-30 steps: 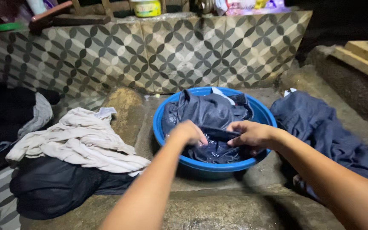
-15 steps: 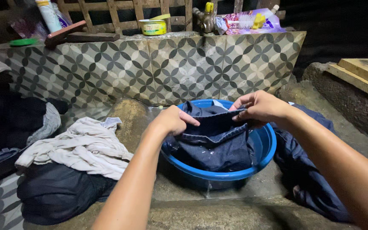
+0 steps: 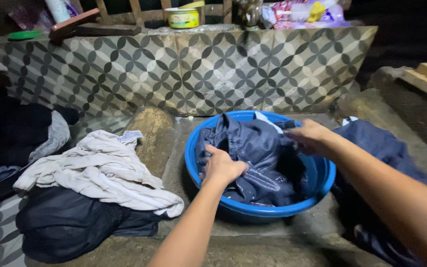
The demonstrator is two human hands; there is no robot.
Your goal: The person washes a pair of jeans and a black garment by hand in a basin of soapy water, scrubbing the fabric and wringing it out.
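A round blue basin [image 3: 197, 168] sits on the rough concrete in front of me. A wet dark blue garment [image 3: 258, 148] fills it. My left hand [image 3: 222, 167] is closed on a fold of that garment near the basin's left side. My right hand [image 3: 312, 138] grips the same garment at the basin's right rim, its fingers blurred. Both forearms reach in from the lower right.
A cream cloth [image 3: 100, 173] lies on a black garment [image 3: 75, 222] at left. More dark clothes [image 3: 11, 133] are piled at far left, and another blue garment [image 3: 381, 148] lies right of the basin. A patterned tile wall [image 3: 198, 69] stands behind, with a tin [image 3: 184, 17] and bottles on its ledge.
Both hands held a part of the garment lifted above the basin half a second ago. They have now come down, and the cloth is bunched in the basin again.
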